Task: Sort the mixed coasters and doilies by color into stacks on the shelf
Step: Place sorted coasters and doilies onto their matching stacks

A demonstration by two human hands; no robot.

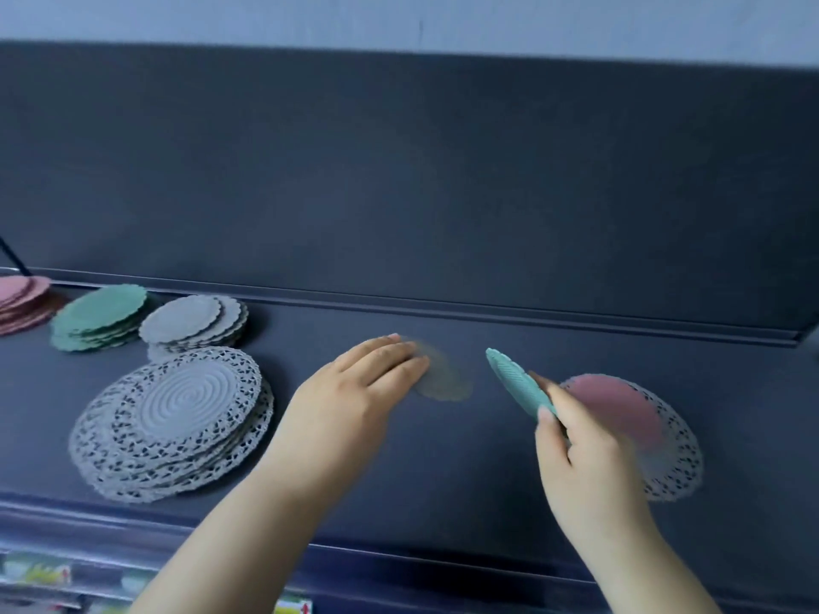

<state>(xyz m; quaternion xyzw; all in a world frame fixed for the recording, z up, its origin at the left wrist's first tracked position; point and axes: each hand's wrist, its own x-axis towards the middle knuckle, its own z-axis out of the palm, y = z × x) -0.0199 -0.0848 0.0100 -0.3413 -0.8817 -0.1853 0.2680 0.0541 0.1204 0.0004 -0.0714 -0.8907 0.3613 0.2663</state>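
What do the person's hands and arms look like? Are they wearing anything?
Nothing is worn. The left hand and right hand have no gloves, rings or watch. The arms are bare, with no sleeves in view. The fingers have plain-looking nails.

shelf (443,458): dark, smooth and matt to my eye, with no shine.
back panel (399,170): I see the same flat, matt dark finish.
lace doilies (177,418): grey and matt; I read them as soft and rubbery, with a centre ridged in rings and a pierced border.
grey coasters (190,321): matt, with a fine grain on top.
green coasters (99,316): dull, no gloss.
pink coasters (22,299): matt; I cannot tell the texture.
teal coaster (516,381): matt, with a ribbed face.
pink coaster (620,405): blurred; looks matt to me.
single doily (682,458): matt grey, with a pierced lace border.
wall (399,19): pale, painted, matt.
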